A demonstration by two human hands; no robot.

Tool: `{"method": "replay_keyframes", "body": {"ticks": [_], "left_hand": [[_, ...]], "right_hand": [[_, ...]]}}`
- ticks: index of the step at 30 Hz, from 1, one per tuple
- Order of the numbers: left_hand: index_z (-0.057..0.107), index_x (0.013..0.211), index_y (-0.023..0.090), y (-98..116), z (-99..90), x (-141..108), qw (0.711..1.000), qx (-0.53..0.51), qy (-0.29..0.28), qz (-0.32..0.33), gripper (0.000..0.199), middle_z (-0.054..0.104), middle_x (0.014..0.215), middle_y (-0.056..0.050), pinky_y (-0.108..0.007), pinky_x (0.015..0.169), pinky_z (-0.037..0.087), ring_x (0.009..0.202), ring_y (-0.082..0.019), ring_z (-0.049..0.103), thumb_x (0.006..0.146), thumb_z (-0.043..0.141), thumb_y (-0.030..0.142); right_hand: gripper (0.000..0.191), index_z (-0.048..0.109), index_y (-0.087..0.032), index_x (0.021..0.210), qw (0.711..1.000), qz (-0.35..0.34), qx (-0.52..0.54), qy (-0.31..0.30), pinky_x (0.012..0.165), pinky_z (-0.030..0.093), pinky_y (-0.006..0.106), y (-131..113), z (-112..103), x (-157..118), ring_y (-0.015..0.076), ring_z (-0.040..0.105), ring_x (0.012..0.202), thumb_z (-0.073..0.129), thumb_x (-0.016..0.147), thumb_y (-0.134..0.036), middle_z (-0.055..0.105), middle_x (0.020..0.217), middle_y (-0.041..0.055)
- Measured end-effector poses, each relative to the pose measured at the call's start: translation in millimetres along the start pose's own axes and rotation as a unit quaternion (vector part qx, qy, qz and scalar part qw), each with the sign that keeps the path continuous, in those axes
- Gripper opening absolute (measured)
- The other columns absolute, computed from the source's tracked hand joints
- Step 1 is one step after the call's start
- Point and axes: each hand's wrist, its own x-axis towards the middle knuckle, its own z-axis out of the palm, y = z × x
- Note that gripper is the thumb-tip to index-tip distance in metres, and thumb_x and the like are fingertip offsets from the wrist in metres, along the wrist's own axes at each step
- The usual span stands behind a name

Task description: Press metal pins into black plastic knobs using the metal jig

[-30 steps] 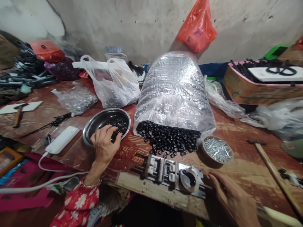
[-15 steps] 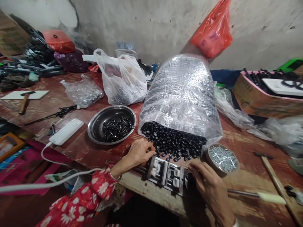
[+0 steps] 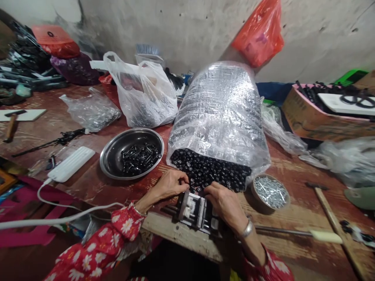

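Small round black parts [image 3: 211, 170] spill from the mouth of a large clear plastic sack [image 3: 219, 105]. At their left edge is my left hand [image 3: 171, 182], its thumb and fingers curled together; whatever it pinches is too small to name. My right hand [image 3: 224, 203] reaches over the right side of a metal fixture [image 3: 195, 210], its fingers bent at the front edge of the black parts, and its fingertips are partly hidden. The fixture sits at the table's front edge, between and below my hands.
A steel bowl [image 3: 131, 154] of black pieces with metal pins stands left. At right are a tub of screws or nails [image 3: 271, 191], a hammer [image 3: 331, 210] and a rod with a pale handle [image 3: 325, 236]. A white power strip [image 3: 71, 164] lies left, its cable crossing in front.
My right hand has moved left and up, from the fixture's right side to the edge of the black parts. My left hand stays near the same spot. The view has shifted slightly.
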Motion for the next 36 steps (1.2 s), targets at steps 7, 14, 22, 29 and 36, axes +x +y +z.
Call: {"method": "replay_keyframes", "body": {"ticks": [7, 14, 22, 29, 36], "left_hand": [[0.076, 0.092, 0.016, 3, -5.6, -20, 0.994, -0.046, 0.092, 0.047, 0.014, 0.071, 0.08, -0.001, -0.02, 0.059, 0.041, 0.063, -0.009, 0.057, 0.081, 0.067, 0.018], [0.073, 0.098, 0.017, 24, -1.0, -51, 0.98, -0.074, 0.102, 0.156, 0.02, 0.07, 0.093, -0.006, -0.024, 0.069, 0.049, 0.084, -0.015, 0.064, 0.083, 0.06, 0.011], [0.068, 0.098, 0.018, 34, 21.6, -74, 0.972, 0.062, 0.052, 0.223, 0.018, 0.062, 0.09, -0.005, -0.03, 0.077, 0.046, 0.087, -0.018, 0.058, 0.087, 0.057, 0.008], [0.067, 0.092, 0.019, 46, 27.0, -78, 0.951, 0.227, 0.061, 0.199, 0.013, 0.057, 0.09, -0.005, -0.032, 0.073, 0.04, 0.087, -0.021, 0.053, 0.087, 0.058, 0.011], [0.071, 0.099, 0.023, 47, 30.2, -85, 0.95, 0.257, 0.075, 0.162, 0.015, 0.055, 0.093, -0.005, -0.034, 0.074, 0.036, 0.087, -0.021, 0.051, 0.09, 0.06, 0.018]], "right_hand": [[0.011, 0.06, -0.021, 0.107, 0.977, -0.022, 0.12, 0.174, 0.081, 0.05, 0.031, 6, 12, -26, 0.0204, 0.065, 0.091, 0.05, 0.103, -0.024, 0.068, 0.099, 0.0055], [0.017, 0.06, -0.023, 0.116, 0.955, -0.055, 0.141, 0.256, 0.084, 0.05, 0.032, -12, 9, -68, 0.021, 0.064, 0.094, 0.056, 0.1, -0.019, 0.07, 0.103, 0.0055], [0.015, 0.059, -0.022, 0.115, 0.96, -0.04, 0.099, 0.258, 0.076, 0.044, 0.034, -28, 42, -94, 0.0217, 0.054, 0.087, 0.056, 0.101, -0.016, 0.062, 0.092, 0.0047], [0.006, 0.06, -0.022, 0.105, 0.961, 0.01, 0.021, 0.274, 0.075, 0.039, 0.037, -34, 52, -93, 0.0225, 0.05, 0.085, 0.056, 0.101, -0.019, 0.058, 0.088, 0.0045], [0.01, 0.061, -0.022, 0.105, 0.95, 0.016, 0.006, 0.311, 0.073, 0.036, 0.035, -36, 62, -94, 0.0208, 0.05, 0.083, 0.055, 0.101, -0.015, 0.058, 0.087, 0.004]]}}
